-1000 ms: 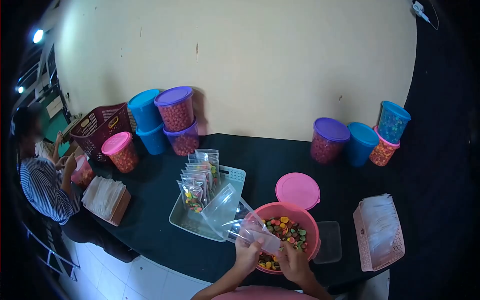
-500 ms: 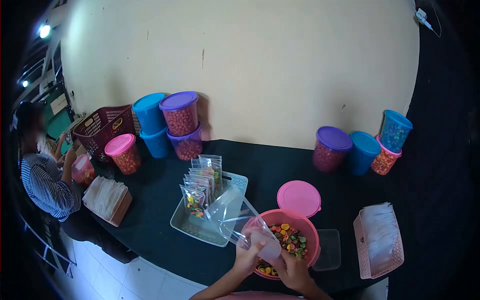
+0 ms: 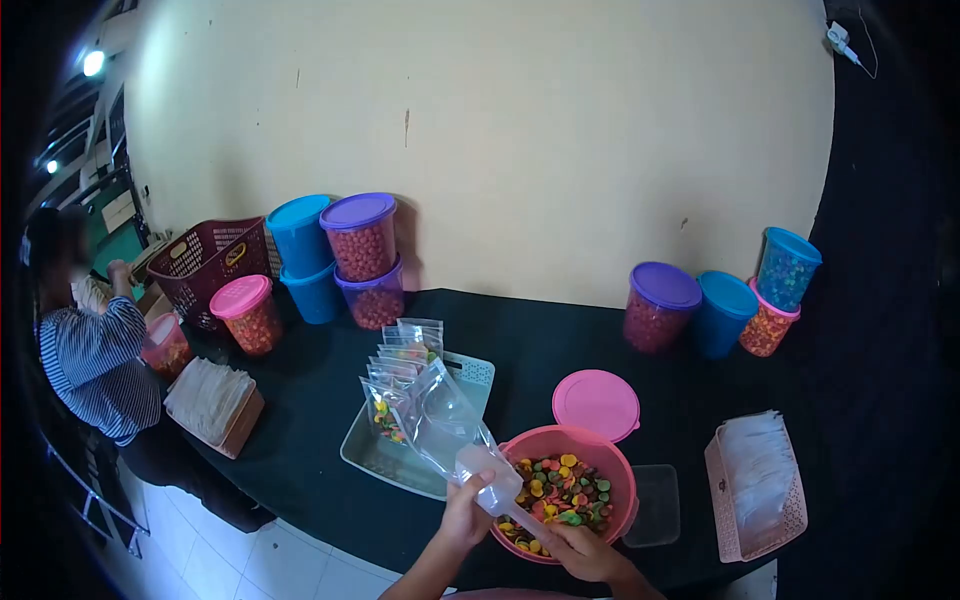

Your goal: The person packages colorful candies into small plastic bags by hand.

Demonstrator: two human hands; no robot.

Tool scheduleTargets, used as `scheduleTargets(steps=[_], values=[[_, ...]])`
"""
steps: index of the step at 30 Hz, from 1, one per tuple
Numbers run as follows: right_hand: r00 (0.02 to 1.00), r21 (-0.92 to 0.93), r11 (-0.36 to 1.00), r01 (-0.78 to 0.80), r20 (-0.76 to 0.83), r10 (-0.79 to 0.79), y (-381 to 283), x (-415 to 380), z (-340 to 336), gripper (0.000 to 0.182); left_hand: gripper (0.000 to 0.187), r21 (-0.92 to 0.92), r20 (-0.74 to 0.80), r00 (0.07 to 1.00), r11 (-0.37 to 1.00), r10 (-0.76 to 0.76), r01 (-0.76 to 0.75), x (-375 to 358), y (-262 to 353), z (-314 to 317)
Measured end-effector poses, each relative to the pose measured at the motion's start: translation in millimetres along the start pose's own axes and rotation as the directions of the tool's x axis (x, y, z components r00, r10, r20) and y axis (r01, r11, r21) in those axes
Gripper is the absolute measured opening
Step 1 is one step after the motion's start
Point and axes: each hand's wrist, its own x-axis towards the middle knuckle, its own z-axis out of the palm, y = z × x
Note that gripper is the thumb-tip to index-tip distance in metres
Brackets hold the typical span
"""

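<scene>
My left hand (image 3: pixel 464 514) is closed on the mouth of a clear plastic bag (image 3: pixel 438 418), which slants up and away over the tray. A pale translucent scoop (image 3: pixel 490 480) sits at the bag's mouth, its handle gripped in my right hand (image 3: pixel 588 553). Below the scoop stands a pink tub (image 3: pixel 628 478) of colourful round candies (image 3: pixel 570 488). Several filled bags (image 3: pixel 405 360) stand in a row in a pale grey-green tray (image 3: pixel 372 462), partly hidden behind the held bag. I cannot tell whether candy lies in the scoop.
A pink lid (image 3: pixel 596 402) and a clear shallow container (image 3: pixel 655 505) lie by the tub. Baskets of plastic bags stand right (image 3: pixel 757 470) and left (image 3: pixel 210 395). Lidded tubs (image 3: pixel 358 240) and a maroon basket (image 3: pixel 205 265) line the wall. A person (image 3: pixel 95 360) stands at left.
The scoop has moved left and up to the bag's mouth, and its handle now shows. My left hand and the bag have shifted left. The person at left has raised an arm.
</scene>
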Motion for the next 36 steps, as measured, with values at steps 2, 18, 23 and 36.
scheduleTargets(steps=[2, 18, 23, 36], values=[[0.999, -0.014, 0.999, -0.031, -0.022, 0.031, -13, -1, 5, 0.033, 0.053, 0.065, -0.002, 1.0, 0.998, -0.025, 0.025, -9, -6, 11], [1.0, -0.054, 0.999, -0.007, -0.013, 0.006, -14, -30, -36, 0.037, 0.032, 0.4, 0.106, 0.977, 0.892, 0.184, -0.211, -13, 55, -33], [0.941, 0.087, 0.994, 0.072, -0.337, -0.038, -12, -27, -44, 0.031, 0.024, 0.534, 0.034, 0.999, 0.844, 0.038, -0.05, -30, 40, -23], [0.76, -0.37, 0.845, 0.386, -0.392, -0.519, -2, -14, -30, 0.027, 0.02, 0.652, 0.002, 0.982, 0.744, 0.188, -0.144, -25, 30, -27]])
